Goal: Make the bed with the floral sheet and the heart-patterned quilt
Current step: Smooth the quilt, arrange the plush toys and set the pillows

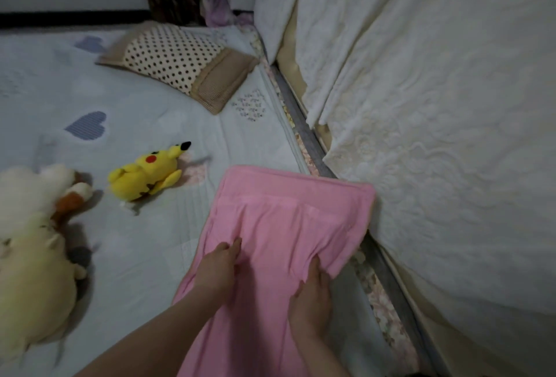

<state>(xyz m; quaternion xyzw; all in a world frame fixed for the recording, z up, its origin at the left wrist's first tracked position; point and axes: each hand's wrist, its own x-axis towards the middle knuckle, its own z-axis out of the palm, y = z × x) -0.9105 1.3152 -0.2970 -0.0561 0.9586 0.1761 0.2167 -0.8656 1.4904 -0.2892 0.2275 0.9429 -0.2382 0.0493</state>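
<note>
1. The quilt (144, 124) is spread over the bed (310, 136), with the sheet (382, 307) showing at its right. It is judged soft, light and best taken at the corners.
2. A pink cloth (285, 220) on it is pressed by the flat left hand (218, 270) and pinched by the right hand (313, 295).

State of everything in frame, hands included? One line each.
heart-patterned quilt: spread flat over bed
floral sheet: edge showing beside quilt
pink blanket: folded, on quilt
left hand: fingertips on pink blanket
right hand: grips pink blanket's edge
pillow: lying flat
yellow plush: on its side
</note>
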